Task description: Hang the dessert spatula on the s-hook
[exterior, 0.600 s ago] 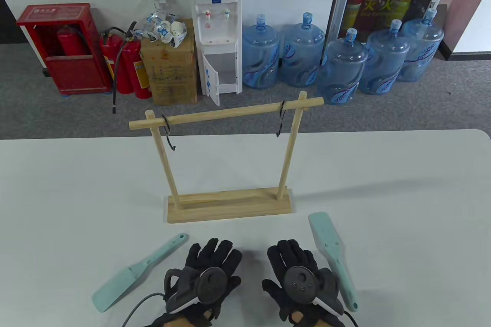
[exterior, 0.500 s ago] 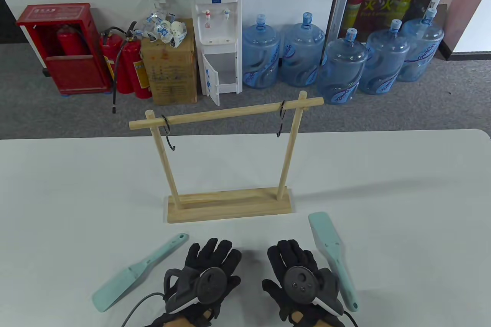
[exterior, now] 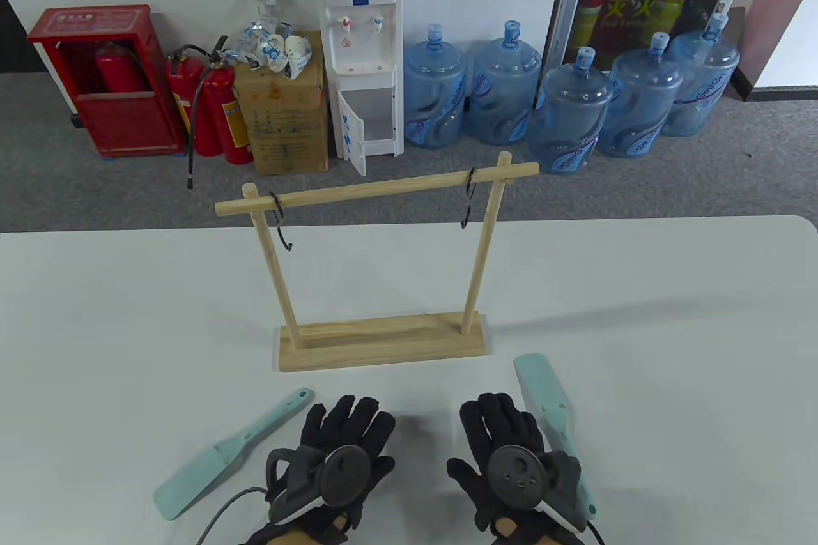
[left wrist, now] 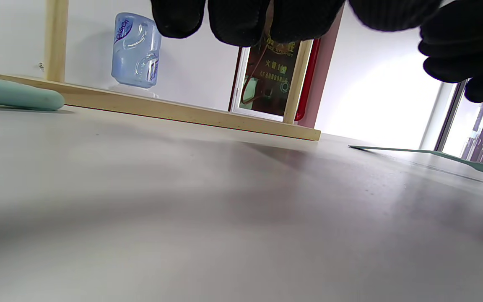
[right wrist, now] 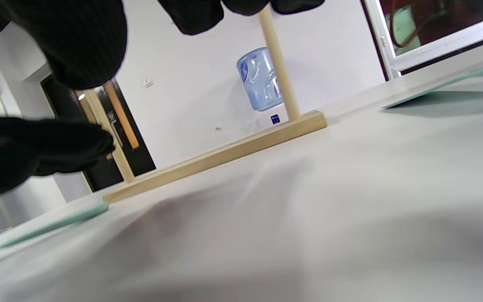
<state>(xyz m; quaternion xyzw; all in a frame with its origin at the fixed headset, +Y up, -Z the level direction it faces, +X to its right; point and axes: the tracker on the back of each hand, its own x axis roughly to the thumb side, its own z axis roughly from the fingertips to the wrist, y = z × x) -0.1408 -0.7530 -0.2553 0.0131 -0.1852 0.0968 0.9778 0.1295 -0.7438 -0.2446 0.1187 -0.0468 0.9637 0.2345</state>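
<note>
Right hand [exterior: 519, 475] nearer, overlapping spatula [exterior: 551, 417]

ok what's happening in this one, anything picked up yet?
Nothing is picked up yet. Both gloved hands are low over the table near its front edge, the left hand and right hand empty. One mint spatula lies left of the left hand, another lies beside the right hand, which partly covers its handle from above. The wooden rack stands behind them with two bare s-hooks on its bar.
</note>
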